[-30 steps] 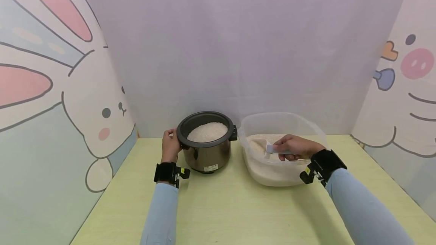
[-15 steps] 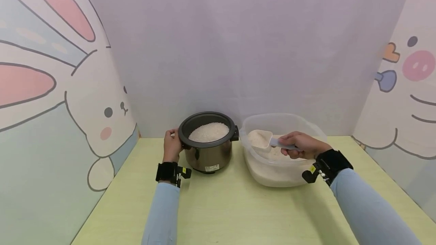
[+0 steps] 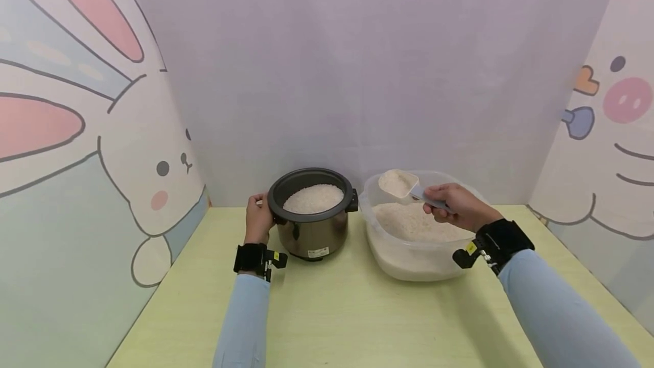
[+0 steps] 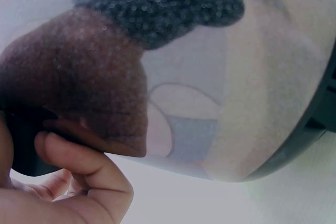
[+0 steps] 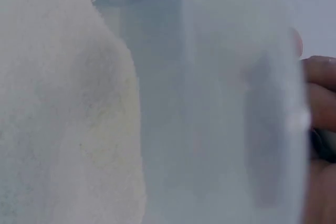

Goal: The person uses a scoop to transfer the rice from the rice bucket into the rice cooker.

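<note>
My left hand (image 3: 258,221) grips the black side handle (image 4: 26,153) of a dark, shiny rice cooker (image 3: 309,237). Its lid is off and white rice (image 3: 314,199) lies inside the pot. In my right hand (image 3: 458,207) is a white scoop with a grey-blue handle (image 3: 427,196), filled with rice (image 3: 395,182). The scoop hangs over the back of a clear plastic tub (image 3: 374,233) that holds much more rice (image 3: 414,221). Through the right wrist view, the tub's wall (image 5: 210,108) hides the scoop and part of the right hand's fingers (image 5: 321,98).
Both vessels stand side by side on a pale yellow-green table (image 3: 347,311), close to a plain lilac backdrop (image 3: 332,72). Cartoon-printed panels (image 3: 138,197) flank the table left and right. A second black handle (image 3: 352,200) sticks out toward the tub.
The scoop has come up out of the rice, filled and level, and has risen above the tub with my right hand. My left hand stays on the cooker.
</note>
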Available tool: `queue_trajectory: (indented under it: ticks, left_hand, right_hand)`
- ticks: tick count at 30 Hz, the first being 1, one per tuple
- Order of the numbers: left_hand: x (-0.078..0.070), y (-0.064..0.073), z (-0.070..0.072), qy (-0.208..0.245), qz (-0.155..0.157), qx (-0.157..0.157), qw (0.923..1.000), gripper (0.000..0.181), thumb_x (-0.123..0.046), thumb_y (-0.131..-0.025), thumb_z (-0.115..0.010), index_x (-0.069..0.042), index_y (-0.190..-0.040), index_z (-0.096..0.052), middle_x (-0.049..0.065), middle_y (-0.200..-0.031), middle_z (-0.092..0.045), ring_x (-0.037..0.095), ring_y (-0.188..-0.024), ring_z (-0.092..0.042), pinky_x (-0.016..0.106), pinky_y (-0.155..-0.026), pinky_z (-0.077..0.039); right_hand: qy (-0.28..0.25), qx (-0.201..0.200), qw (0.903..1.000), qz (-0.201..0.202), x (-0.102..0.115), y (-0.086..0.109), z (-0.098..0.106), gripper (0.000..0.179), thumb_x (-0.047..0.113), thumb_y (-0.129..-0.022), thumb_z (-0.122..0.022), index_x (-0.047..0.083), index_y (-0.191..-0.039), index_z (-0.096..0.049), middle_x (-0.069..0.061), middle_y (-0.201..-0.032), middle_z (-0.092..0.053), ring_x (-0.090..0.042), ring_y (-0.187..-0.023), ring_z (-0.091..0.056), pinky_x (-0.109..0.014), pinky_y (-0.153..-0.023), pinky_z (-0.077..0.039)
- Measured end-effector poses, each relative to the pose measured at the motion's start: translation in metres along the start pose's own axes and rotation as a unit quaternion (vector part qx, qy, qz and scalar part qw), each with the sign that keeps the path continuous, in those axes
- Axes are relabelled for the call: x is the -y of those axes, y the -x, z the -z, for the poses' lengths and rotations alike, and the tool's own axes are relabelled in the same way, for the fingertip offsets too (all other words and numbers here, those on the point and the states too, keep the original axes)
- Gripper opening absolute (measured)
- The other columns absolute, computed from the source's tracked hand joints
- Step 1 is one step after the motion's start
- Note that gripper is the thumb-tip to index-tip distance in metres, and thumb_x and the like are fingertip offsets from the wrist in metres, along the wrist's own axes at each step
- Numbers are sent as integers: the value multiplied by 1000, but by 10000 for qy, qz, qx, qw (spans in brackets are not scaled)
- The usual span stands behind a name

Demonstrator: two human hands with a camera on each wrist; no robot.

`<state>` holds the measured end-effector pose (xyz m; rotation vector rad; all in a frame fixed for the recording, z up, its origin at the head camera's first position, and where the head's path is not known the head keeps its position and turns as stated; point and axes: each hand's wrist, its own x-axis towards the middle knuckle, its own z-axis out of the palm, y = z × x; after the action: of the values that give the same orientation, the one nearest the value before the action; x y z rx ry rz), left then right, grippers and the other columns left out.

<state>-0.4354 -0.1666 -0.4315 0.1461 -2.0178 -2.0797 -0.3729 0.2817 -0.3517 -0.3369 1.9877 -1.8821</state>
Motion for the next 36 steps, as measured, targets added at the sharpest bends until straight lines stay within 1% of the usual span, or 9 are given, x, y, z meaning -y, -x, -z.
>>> queue_trajectory:
  ticks: [5,12,14,18,24,29,32,34,36]
  left_hand:
    - [-1,0,1,-51,-32,-38,10000,48,-38,-109,-47,0,-138,-44,13,-104,-48,12,-71,-58,22,-60,-53]
    - [-2,1,2,5,-1,-44,10000,46,-37,-109,-47,-1,-137,-44,12,-103,-47,13,-71,-57,23,-59,-53]
    - [-2,1,2,27,9,-26,10000,46,-37,-109,-47,-1,-138,-44,12,-103,-47,14,-72,-57,24,-59,-53]
    - [-2,1,2,23,-2,-45,10000,46,-36,-109,-48,0,-138,-44,12,-102,-47,13,-72,-57,23,-59,-54]
    - [-1,0,4,-95,21,-109,9999,45,-36,-110,-46,0,-138,-44,12,-103,-47,12,-72,-57,22,-58,-53]
    - [0,0,4,-85,49,-82,9999,45,-35,-110,-46,0,-139,-43,13,-105,-47,14,-74,-57,23,-60,-54]
    - [0,0,3,-35,50,-51,10000,45,-35,-110,-46,0,-139,-43,13,-105,-47,14,-74,-57,24,-60,-53]
    - [0,0,2,-16,45,-28,10000,46,-36,-110,-46,0,-139,-43,13,-105,-47,14,-73,-57,24,-60,-53]
    - [0,-1,1,-30,24,-25,10000,46,-37,-110,-47,-1,-138,-44,13,-105,-48,14,-73,-57,24,-59,-53]
  right_hand:
    - [-92,-337,9990,263,17,-4,-21,43,26,-114,-36,-10,-136,-38,-4,-84,-57,-8,-59,-37,-27,-57,-27]
    - [-590,-673,9950,437,38,-19,-61,41,20,-114,-31,-10,-142,-30,-4,-88,-55,-8,-64,-36,-24,-60,-29]
    - [-583,-772,9943,442,44,-25,-71,40,19,-114,-31,-9,-142,-30,-4,-88,-54,-9,-65,-35,-24,-61,-29]
    - [-354,-1099,9922,466,54,-41,-92,40,19,-113,-38,-12,-139,-39,-3,-84,-57,-8,-64,-37,-23,-58,-29]
    - [-129,-1290,9904,470,61,-65,-124,31,19,-112,-45,-9,-124,-51,-3,-79,-58,-9,-62,-39,-21,-55,-31]
    - [141,-1458,9883,423,65,-78,-143,23,17,-111,-48,-1,-101,-57,-5,-80,-59,-11,-62,-42,-22,-56,-33]
    - [300,-1550,9866,418,66,-84,-150,28,18,-111,-48,6,-86,-52,-7,-84,-59,-13,-65,-43,-25,-60,-34]
    - [443,-1601,9852,416,67,-86,-155,35,18,-111,-48,9,-77,-43,-9,-88,-59,-16,-67,-42,-28,-62,-33]
    - [562,-1600,9846,432,68,-86,-159,38,17,-111,-47,12,-75,-36,-12,-92,-59,-18,-68,-40,-30,-64,-32]
